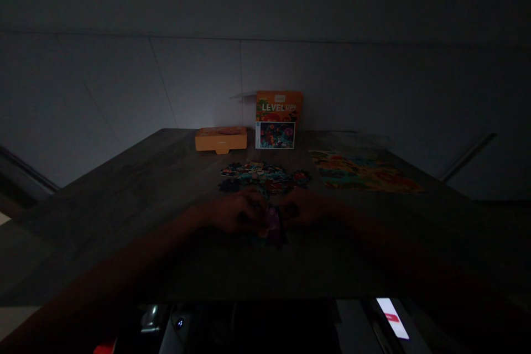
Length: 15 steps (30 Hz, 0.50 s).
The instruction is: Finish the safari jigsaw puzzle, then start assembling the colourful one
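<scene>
The scene is very dark. A few purple and dark jigsaw puzzle pieces (272, 220), seemingly joined, are between my two hands near the middle of the table. My left hand (234, 212) is closed, with its fingertips on the left side of these pieces. From the other side, my right hand (305, 206) pinches at their right edge; its fingertips are in shadow. Just beyond both hands lies a loose pile of colourful puzzle pieces (263, 174).
An orange "LEVEL UP!" box (279, 100) stands against the wall, with a picture card (275, 136) leaning in front. Left of it sits an orange box part (221, 139). A colourful picture sheet (365, 171) lies at right. Below the table's near edge glows a screen (392, 318).
</scene>
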### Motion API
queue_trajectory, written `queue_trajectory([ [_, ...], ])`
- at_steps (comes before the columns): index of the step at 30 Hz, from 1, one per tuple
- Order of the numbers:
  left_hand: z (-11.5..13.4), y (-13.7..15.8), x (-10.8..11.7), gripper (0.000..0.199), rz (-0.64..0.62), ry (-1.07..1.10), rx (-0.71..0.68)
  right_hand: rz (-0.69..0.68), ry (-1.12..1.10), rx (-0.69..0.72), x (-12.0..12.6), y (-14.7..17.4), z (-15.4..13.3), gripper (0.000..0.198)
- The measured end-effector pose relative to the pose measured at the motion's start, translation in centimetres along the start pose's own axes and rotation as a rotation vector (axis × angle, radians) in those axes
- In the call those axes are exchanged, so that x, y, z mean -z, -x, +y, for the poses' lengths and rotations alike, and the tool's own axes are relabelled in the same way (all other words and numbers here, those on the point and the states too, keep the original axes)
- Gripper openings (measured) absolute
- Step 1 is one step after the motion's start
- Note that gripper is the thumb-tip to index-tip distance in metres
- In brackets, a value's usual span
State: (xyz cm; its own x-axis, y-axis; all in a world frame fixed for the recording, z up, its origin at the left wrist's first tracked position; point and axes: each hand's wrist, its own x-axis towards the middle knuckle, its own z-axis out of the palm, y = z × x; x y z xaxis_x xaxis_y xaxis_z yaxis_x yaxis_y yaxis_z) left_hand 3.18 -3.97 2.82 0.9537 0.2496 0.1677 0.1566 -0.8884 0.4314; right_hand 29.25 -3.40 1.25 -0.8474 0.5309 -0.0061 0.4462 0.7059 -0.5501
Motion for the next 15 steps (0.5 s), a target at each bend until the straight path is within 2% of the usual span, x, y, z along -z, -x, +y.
queue_trajectory([
  [7, 0.20, 0.01, 0.00, 0.017, 0.000, 0.004, 0.012, 0.002, 0.021, -0.017, 0.00, -0.01, -0.04, 0.025],
  [12, -0.11, 0.06, 0.34, 0.020, -0.003, -0.024, -0.005, 0.000, -0.013, 0.052, -0.02, 0.09, -0.33, 0.024],
  [15, -0.63, 0.43, 0.77, 0.023, 0.028, -0.098, 0.067, 0.040, -0.012, 0.091, 0.02, 0.31, -0.66, 0.021],
])
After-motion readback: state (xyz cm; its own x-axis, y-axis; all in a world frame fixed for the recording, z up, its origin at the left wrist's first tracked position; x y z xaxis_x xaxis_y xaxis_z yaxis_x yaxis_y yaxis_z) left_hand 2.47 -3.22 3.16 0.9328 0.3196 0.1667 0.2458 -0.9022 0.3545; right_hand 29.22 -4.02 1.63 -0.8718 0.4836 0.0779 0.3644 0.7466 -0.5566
